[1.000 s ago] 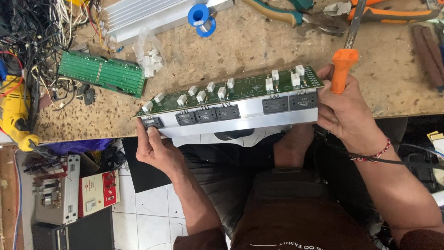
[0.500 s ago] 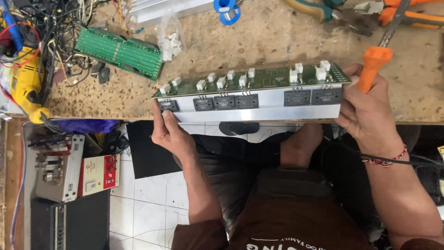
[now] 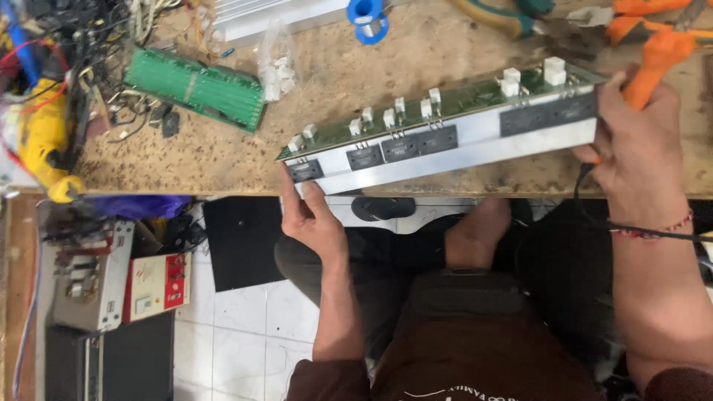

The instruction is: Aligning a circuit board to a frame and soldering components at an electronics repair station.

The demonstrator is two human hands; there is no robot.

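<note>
Hands grip amplifier board [image 3: 445, 134] ends: left hand [image 3: 312, 215] pinching corner, right hand [image 3: 639, 148] clutching orange tool [image 3: 653, 63].

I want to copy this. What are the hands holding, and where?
Both hold the long metal board by its ends: left hand, right hand, which also grips an orange handle.

Brushed metal bar [image 3: 475, 152]; rough chipboard bench [image 3: 223, 160].

An electronics repair workshop is indicated: chipboard bench [image 3: 223, 160], green circuit board [image 3: 197, 87] at ten o'clock, pliers [image 3: 520, 18] at one, tangled wires [image 3: 67, 30] at eleven.
</note>
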